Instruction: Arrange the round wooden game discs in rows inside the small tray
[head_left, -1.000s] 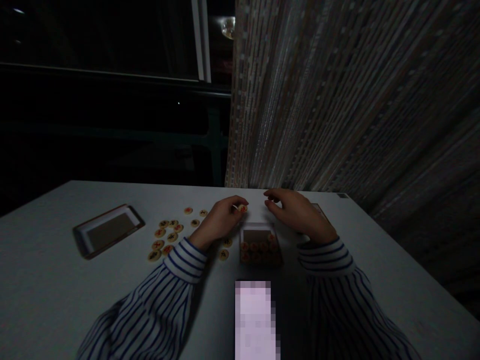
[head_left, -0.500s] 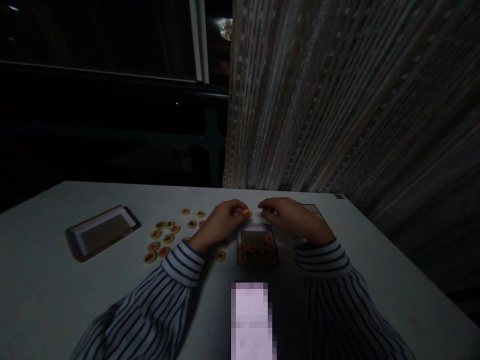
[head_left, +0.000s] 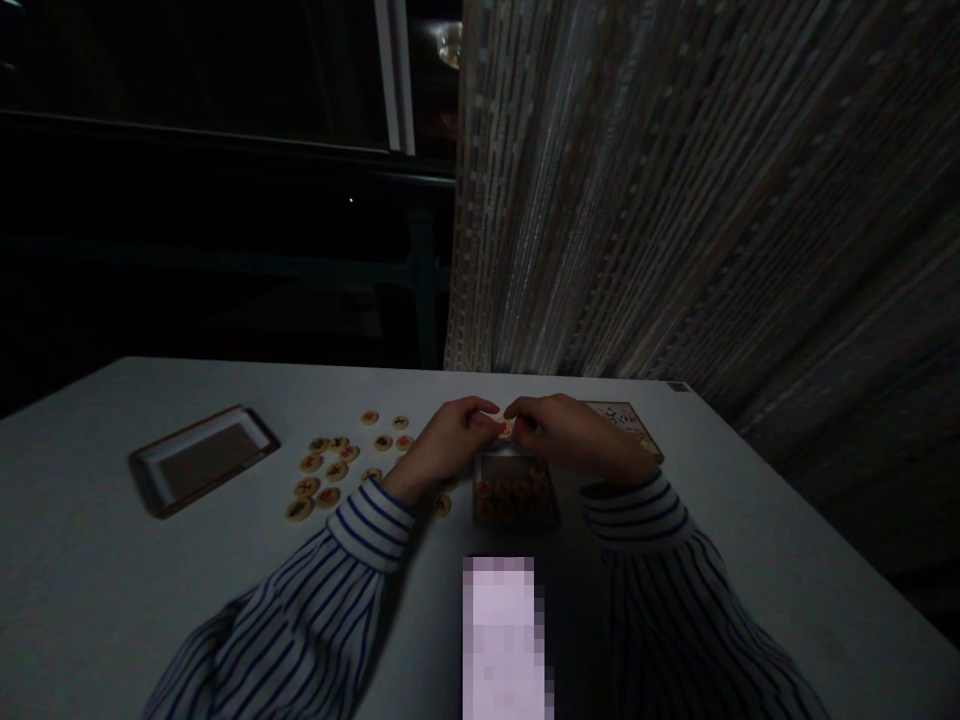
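A round, pale Chinese chess piece (head_left: 505,430) with a red character is held between my two hands, above the far end of an open box (head_left: 517,520). My left hand (head_left: 452,436) pinches it from the left with thumb and fingers. From the right, the thumb and forefinger of my right hand (head_left: 564,434) close on its other side. Rows of red-marked pieces (head_left: 502,490) lie in the near part of the box. Loose pieces (head_left: 328,497) with red or black characters are scattered on the table left of my left hand, some partly hidden by it.
An empty box lid or tray (head_left: 206,460) lies on the white table (head_left: 225,600) at the left. A printed card or booklet (head_left: 626,425) shows behind my right hand. A phone-shaped, pixelated bright object (head_left: 501,640) is near me. A striped curtain (head_left: 585,200) hangs behind the table.
My right hand has moved left to the piece and now grips it too, where before only my left hand held it. More of the printed card is visible.
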